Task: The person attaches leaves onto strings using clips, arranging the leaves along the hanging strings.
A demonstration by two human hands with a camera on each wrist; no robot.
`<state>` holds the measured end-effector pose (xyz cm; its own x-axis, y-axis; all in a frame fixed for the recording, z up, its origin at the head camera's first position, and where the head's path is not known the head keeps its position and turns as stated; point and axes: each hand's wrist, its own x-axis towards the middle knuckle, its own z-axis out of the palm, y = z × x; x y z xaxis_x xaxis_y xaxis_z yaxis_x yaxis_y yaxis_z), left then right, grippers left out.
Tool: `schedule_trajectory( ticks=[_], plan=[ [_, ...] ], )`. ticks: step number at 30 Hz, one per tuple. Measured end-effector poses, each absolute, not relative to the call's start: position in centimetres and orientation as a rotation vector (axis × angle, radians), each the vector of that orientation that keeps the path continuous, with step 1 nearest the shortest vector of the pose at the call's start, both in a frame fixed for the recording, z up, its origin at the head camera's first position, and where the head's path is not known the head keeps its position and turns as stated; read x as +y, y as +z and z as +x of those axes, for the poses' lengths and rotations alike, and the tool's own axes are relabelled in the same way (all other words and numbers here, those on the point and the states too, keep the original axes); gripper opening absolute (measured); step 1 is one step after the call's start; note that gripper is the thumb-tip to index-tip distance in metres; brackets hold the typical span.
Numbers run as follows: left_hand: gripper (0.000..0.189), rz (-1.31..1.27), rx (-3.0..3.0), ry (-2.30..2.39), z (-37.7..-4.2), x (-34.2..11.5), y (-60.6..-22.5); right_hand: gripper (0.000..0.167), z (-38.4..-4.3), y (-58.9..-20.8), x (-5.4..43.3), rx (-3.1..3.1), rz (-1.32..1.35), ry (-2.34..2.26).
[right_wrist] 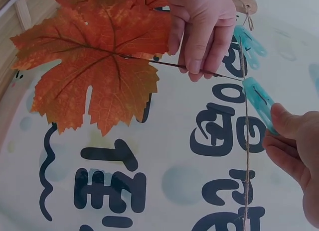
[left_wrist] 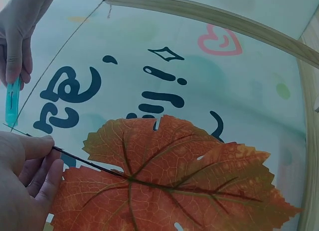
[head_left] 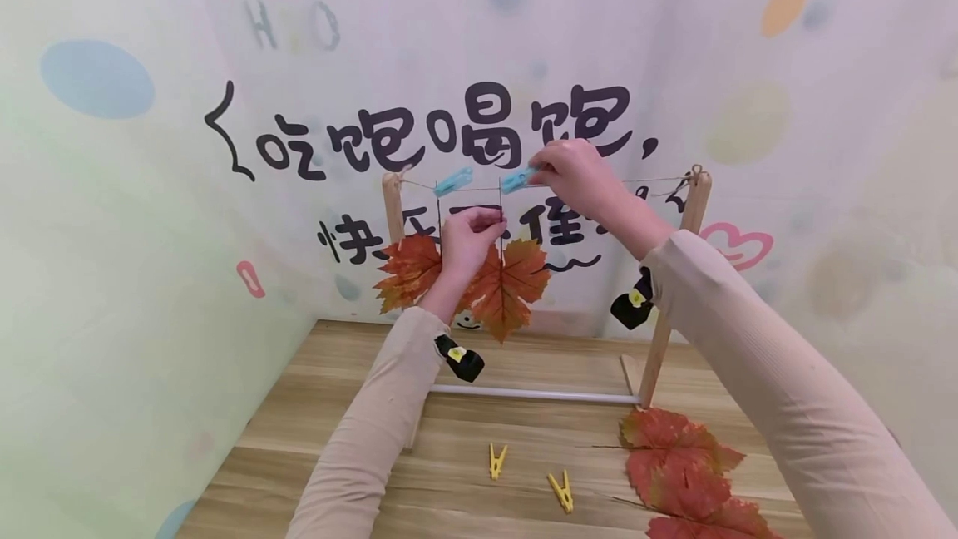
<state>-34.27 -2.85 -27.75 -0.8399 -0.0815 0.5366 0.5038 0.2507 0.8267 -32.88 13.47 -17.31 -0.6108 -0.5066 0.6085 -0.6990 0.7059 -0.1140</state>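
Observation:
My left hand [head_left: 470,241] pinches the dark stem of an orange-red maple-like leaf [head_left: 511,285], just below a string [head_left: 482,189]. The leaf hangs downward in the head view and fills the lower part of the left wrist view [left_wrist: 174,186]. With thumb and fingers my right hand [head_left: 580,177] pinches the tail of a light-blue clothespin [right_wrist: 257,102], whose tip meets the string and the stem's upper end. To the left, another blue clothespin [head_left: 453,181] sits on the string, and a second leaf [head_left: 410,269] hangs from it by its stem.
Wooden posts [head_left: 677,273] hold the string, with a white rod [head_left: 535,394] low between them. On the wooden table [head_left: 359,364] lie two yellow clothespins [head_left: 497,461] and, at the right, several red leaves [head_left: 677,460]. A printed backdrop [head_left: 419,40] stands behind.

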Motion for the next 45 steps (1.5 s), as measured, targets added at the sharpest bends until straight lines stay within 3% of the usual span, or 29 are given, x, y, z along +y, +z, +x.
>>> schedule_trajectory(
  ticks=[19,45],
  plan=[
    [0.017,-0.393,-2.066,-1.571,-34.6,-2.8,-27.9,0.017,-33.2,-16.7,12.7,-2.519,0.908,0.447],
    [0.016,-0.441,-2.041,-1.584,-34.3,-3.0,-28.3,0.041,-32.5,-18.0,14.3,-2.368,0.932,0.613]
  ],
)
